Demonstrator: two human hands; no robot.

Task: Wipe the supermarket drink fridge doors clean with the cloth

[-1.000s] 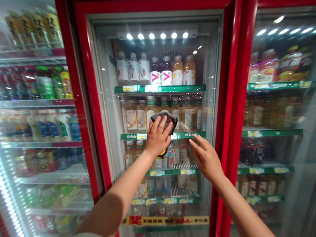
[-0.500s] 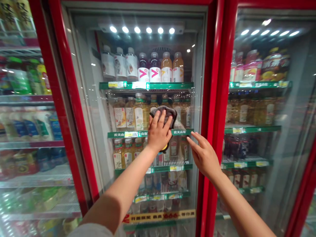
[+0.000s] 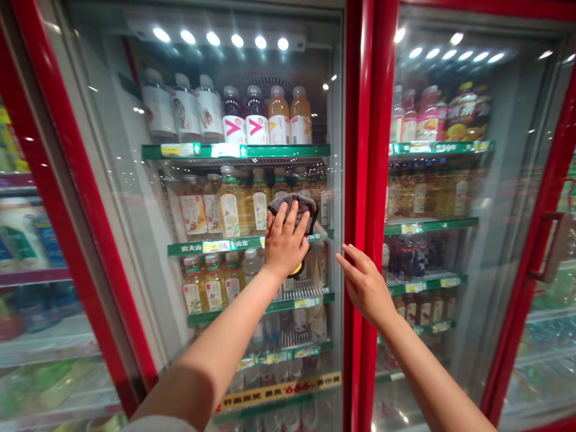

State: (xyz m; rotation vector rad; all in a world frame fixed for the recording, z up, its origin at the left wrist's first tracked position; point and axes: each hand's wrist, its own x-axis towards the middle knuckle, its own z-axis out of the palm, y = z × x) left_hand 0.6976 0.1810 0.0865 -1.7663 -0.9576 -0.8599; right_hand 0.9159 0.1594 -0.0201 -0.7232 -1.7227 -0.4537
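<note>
Sliding rightward across the glass point(image 3: 135, 198) since the earlier frame, the flattened left hand point(image 3: 285, 246) is pressing the grey cloth point(image 3: 303, 200) beneath it, seemingly mid-wipe, next needing even pressure, while the empty, loose-fingered right hand point(image 3: 366, 285) is hovering alongside.

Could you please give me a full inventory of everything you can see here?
Glass door: one, clear, centre
Cloth: one, grey with dark edging, under the left hand at the glass
Red frames: several, red, around the doors
Lamps: six, white, top of central cooler
White-labelled bottles: three, top central shelf, left
Purple bottles: two, beside them
Orange bottles: two, right of the purple
Tea-coloured bottles: many, yellowish, shelves below
Banner: one, yellow, low centre
Right-hand drinks: many, mixed colours, right cooler
Handle: one, reddish, far right
Left-hand goods: many, mixed colours, blurred, left cooler
Left hand: one, on the cloth
Right hand: one, near the central red frame
</note>
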